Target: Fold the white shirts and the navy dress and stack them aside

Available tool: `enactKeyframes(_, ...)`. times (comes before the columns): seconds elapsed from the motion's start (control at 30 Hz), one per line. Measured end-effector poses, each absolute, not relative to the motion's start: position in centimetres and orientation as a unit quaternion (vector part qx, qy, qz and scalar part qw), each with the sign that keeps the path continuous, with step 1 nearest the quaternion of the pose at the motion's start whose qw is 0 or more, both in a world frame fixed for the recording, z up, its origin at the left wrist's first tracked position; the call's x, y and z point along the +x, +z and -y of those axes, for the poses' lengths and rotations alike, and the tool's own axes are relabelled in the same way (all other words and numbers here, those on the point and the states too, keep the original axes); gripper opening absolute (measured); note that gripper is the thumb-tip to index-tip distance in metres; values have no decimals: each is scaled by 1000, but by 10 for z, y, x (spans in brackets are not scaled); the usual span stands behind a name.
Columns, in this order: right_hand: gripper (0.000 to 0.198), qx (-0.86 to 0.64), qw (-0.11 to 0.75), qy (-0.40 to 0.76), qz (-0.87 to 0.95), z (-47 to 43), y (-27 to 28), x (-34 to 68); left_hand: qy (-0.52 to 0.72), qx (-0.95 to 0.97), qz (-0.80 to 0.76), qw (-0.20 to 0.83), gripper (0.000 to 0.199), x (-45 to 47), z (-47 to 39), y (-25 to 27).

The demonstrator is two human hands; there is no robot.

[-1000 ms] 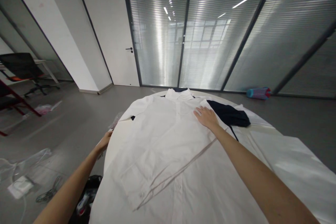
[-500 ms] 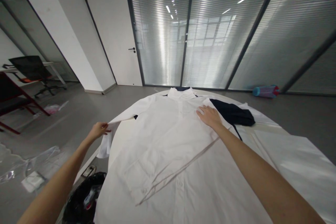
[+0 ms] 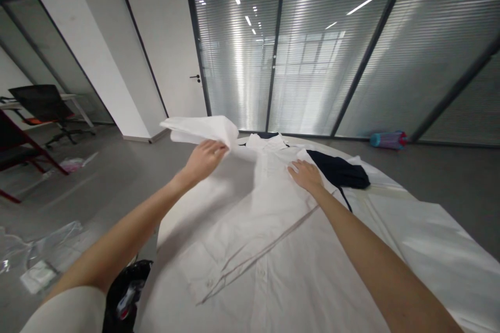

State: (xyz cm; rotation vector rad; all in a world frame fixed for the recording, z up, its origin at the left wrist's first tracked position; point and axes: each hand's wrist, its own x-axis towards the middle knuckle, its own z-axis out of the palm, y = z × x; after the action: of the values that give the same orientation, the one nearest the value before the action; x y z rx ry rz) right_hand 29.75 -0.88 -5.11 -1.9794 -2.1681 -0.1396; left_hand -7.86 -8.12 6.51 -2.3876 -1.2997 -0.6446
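Note:
A white button-front shirt lies spread on the round table, collar at the far side. One of its sleeves is folded slantwise across the front, its cuff near the lower left. My left hand is closed on the other sleeve, which is lifted and billows above the shirt's left side. My right hand rests flat on the shirt's chest, fingers spread, right of the button line. Beside it lies a dark navy cloth.
White sheet-like material covers the table's right side. A black-lined bin stands at the table's lower left. Clear plastic wrapping lies on the floor. Office chairs stand at left, and a blue-and-pink item lies by the glass wall.
My left hand has raised the sleeve from beyond the table's left edge and brought it up and inward over the shirt. My right hand stays on the chest.

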Motion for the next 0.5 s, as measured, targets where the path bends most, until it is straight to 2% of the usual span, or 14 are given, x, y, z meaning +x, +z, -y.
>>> enactKeyframes(0.1,50,-670,112,-39,733,14,-47,297,-77,-917,351,170,33,-44,95,36)
enactKeyframes(0.17,48,-671,125,-27,731,18,-44,298,-38,-931,333,146,52,-42,100,18)
enactKeyframes(0.23,45,-673,141,-10,726,21,-38,296,-61,-922,361,123,67,-54,98,5)
enactKeyframes(0.33,40,-674,178,31,716,18,-25,279,-151,-884,438,66,68,-75,82,1)
enactKeyframes(0.4,41,-668,213,76,709,9,-15,255,-204,-832,515,-26,66,-80,64,4)
enactKeyframes(0.5,54,-655,263,161,690,-12,-4,202,-237,-713,636,-178,65,-68,35,4)
